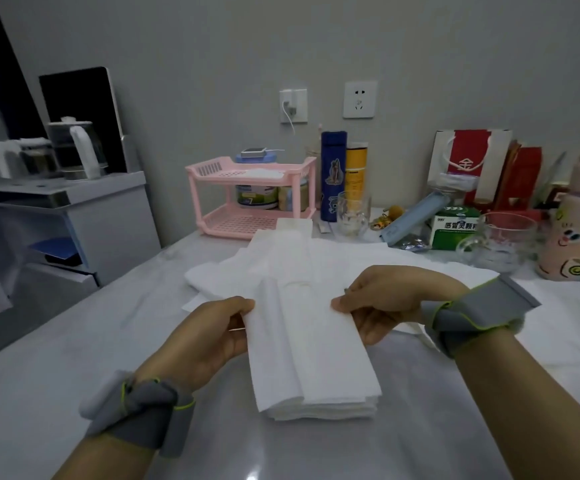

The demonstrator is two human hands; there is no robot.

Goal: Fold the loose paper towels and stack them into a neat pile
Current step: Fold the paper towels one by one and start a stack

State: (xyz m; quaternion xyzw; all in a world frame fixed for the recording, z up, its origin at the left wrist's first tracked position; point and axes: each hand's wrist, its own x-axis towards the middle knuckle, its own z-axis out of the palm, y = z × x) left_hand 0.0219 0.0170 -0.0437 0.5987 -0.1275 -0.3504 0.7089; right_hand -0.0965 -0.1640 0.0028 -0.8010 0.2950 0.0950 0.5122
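White table (73, 393), two hands (212, 336) (385, 299) pinching one folded towel (302, 327), one pile (319, 407)

I am at home, in a lived-in room. My surface (73, 375) carries a pink plastic rack (212, 168) with food jars (257, 197), a blue flask (332, 174), a green medicine box (454, 230), a glass mug (352, 211) and a cartoon-cat thermos (579, 237). To my left, kettles (73, 147) stand on a water dispenser (108, 216). A charger (293, 105) is plugged into the wall.
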